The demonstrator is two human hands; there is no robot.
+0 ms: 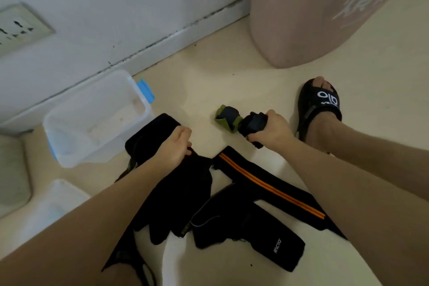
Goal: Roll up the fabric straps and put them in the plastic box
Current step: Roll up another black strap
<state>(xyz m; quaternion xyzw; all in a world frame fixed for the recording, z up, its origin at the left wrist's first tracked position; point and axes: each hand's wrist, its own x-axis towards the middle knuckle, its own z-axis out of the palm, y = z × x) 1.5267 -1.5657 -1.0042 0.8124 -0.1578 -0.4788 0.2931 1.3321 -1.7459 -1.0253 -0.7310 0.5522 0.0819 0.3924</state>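
A soft, light black rolled strap (254,124) is held by the right hand (275,129), while floppy black fabric (185,181) is pinched by the left hand (175,146); rolls are best squeezed round the middle.

The open top of the clear plastic box with blue latches (69,121) is left unobstructed, close against the white wall (116,7). Bare cream floor (197,90) is seen between box and green-and-black rolled strap (228,116). Nearer ground is blocked by loose black fabric straps (232,211).
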